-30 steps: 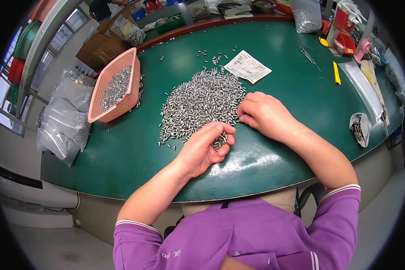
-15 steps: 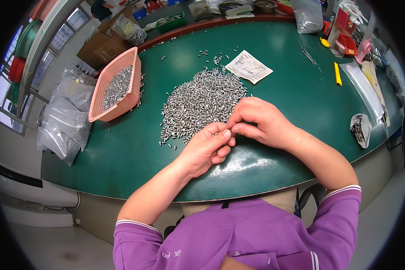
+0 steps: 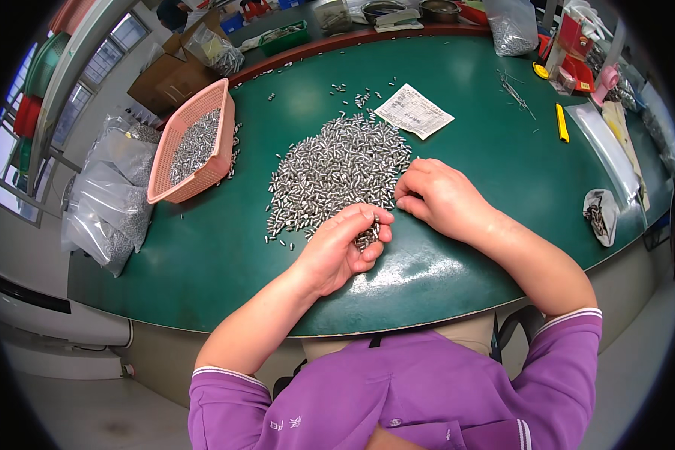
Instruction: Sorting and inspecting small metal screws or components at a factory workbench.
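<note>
A broad heap of small silvery cylindrical metal parts [image 3: 330,169] lies on the green tabletop in front of me. My left hand [image 3: 345,244] is cupped at the heap's near edge, its fingers curled round several of the same metal parts [image 3: 367,238]. Just to its right, apart from it, is my right hand [image 3: 435,196], thumb and forefinger brought together by the heap's right edge. Whether a part sits in that pinch is too small to make out.
A pink basket [image 3: 225,154] of metal parts stands at the left, beside filled clear bags [image 3: 109,206]. A printed paper slip [image 3: 415,111] lies beyond the heap. Rightward are a yellow cutter [image 3: 562,124], thin wires [image 3: 516,94] and a small white bag [image 3: 601,217] of dark parts.
My right hand has drawn away from the left, a little to the right. The left hand has loosened, and the metal parts in its palm now show.
</note>
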Demonstrator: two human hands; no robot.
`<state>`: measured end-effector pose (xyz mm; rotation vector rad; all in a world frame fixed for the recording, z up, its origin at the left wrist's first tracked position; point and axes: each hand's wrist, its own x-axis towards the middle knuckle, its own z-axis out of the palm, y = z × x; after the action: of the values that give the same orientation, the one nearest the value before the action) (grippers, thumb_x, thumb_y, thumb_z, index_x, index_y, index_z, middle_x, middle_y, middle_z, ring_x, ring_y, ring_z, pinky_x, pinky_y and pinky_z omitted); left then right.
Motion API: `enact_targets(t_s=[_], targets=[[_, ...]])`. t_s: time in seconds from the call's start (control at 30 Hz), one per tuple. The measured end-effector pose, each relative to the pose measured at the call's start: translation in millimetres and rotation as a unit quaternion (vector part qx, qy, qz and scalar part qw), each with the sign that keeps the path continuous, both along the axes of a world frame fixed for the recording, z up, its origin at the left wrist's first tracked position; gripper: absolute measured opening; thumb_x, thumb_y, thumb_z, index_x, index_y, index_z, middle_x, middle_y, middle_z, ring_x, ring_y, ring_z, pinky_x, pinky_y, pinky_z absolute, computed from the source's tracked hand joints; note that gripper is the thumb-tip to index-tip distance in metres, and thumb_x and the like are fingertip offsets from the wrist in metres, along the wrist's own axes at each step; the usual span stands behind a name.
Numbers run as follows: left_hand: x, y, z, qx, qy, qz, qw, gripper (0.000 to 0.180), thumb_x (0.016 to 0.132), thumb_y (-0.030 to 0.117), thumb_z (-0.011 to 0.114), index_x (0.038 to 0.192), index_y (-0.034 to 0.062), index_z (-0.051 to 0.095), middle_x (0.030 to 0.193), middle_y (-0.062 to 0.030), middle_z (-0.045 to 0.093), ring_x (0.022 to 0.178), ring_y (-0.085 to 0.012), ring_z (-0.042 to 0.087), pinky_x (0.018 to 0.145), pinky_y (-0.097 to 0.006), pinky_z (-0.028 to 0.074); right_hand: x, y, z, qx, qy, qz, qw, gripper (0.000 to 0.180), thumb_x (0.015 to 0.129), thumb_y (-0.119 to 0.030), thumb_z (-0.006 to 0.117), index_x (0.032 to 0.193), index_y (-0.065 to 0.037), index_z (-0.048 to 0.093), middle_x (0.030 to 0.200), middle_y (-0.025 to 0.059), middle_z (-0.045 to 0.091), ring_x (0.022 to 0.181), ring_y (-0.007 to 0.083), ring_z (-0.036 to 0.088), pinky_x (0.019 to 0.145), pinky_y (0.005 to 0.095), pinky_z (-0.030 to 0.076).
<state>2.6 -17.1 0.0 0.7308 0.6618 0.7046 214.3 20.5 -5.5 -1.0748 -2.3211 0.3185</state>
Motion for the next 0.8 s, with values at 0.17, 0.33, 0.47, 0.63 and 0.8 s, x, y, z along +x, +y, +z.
enact_targets(t_s=[0.17, 0.33, 0.47, 0.63, 0.8], targets=[[0, 1, -5, 0.018, 0.0, 0.006, 1.0, 0.018, 0.093, 0.016, 0.052, 0.108, 0.005, 0.052, 0.088, -0.0048, 0.053, 0.063, -0.0075, 0.045, 0.048, -0.019, 0.034, -10, -7, 12, -0.191, 0.184, 0.059, 0.962, 0.007, 0.083, -0.01, 0.064, 0.088, -0.005, 0.061, 0.084, 0.0046, 0.055, 0.081, 0.0158, 0.055, 0.074, 0.0281, 0.046], [-1, 0, -5, 0.015, -0.009, 0.026, 1.0, 0.02, 0.092, 0.014, 0.056, 0.11, 0.0073, 0.05, 0.089, -0.0039, 0.053, 0.063, -0.0053, 0.045, 0.048, -0.017, 0.035, -15, -13, 11, -0.286, 0.282, 0.119, 0.908, 0.009, 0.087, -0.01, 0.061, 0.093, -0.004, 0.061, 0.09, 0.0045, 0.055, 0.08, 0.011, 0.059, 0.072, 0.0254, 0.048], [0, 0, -5, 0.015, -0.004, 0.031, 0.999, 0.017, 0.092, 0.013, 0.056, 0.108, 0.0079, 0.05, 0.088, -0.0036, 0.053, 0.063, -0.0053, 0.044, 0.047, -0.017, 0.034, -14, -13, 11, -0.284, 0.296, 0.124, 0.904, 0.009, 0.087, -0.01, 0.061, 0.093, -0.003, 0.061, 0.091, 0.0031, 0.055, 0.079, 0.0086, 0.057, 0.071, 0.0241, 0.048], [0, 0, -4, 0.018, -0.012, 0.018, 1.0, 0.013, 0.094, 0.018, 0.052, 0.101, 0.0074, 0.052, 0.086, -0.004, 0.053, 0.061, -0.0069, 0.043, 0.047, -0.018, 0.032, -7, -4, 12, -0.115, 0.185, 0.038, 0.975, 0.01, 0.082, -0.009, 0.063, 0.092, -0.006, 0.061, 0.087, 0.0057, 0.056, 0.077, 0.0168, 0.059, 0.07, 0.0294, 0.049], [0, 0, -1, 0.009, -0.008, 0.022, 1.0, 0.016, 0.095, 0.02, 0.047, 0.101, 0.0064, 0.053, 0.086, -0.0051, 0.053, 0.06, -0.009, 0.043, 0.048, -0.02, 0.033, 0, 3, 3, -0.022, 0.087, -0.009, 0.996, 0.012, 0.077, -0.01, 0.065, 0.088, -0.009, 0.062, 0.087, 0.0064, 0.056, 0.086, 0.026, 0.056, 0.076, 0.0363, 0.048]])
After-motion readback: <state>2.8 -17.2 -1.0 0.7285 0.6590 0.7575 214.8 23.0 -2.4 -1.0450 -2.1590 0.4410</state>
